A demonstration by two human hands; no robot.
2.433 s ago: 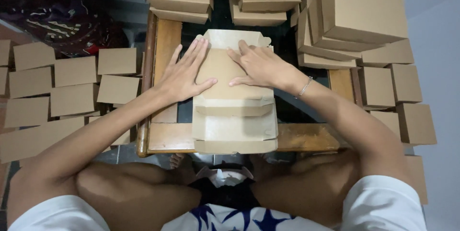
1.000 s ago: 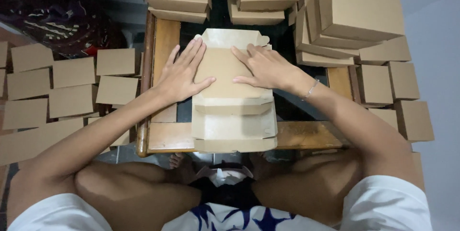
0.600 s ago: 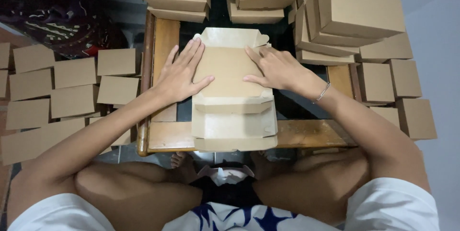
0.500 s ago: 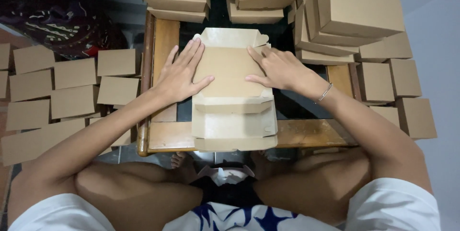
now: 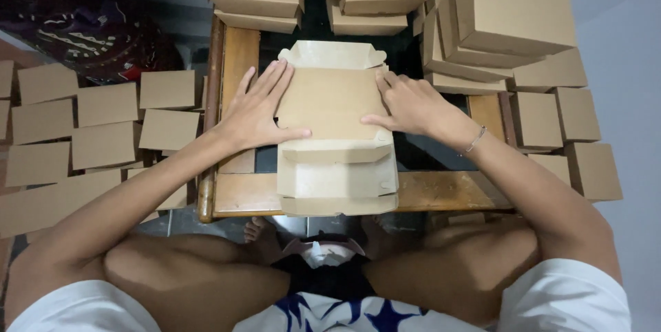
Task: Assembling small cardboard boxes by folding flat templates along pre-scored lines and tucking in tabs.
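A flat carton blank (image 5: 336,132) is laid on the surface (image 5: 237,194), between the left hand (image 5: 258,108) and right hand (image 5: 413,105). Folded boxes (image 5: 509,8) are stacked behind and right; flat blanks (image 5: 103,125) are spread left.

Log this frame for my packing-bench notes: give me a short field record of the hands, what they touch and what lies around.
left hand: flat on the left edge of the flat cardboard box blank
right hand: pressing the blank's right edge, bracelet at the wrist
support: small wooden table
far side: stacks of folded cardboard boxes
left of the table: flat cardboard pieces in rows
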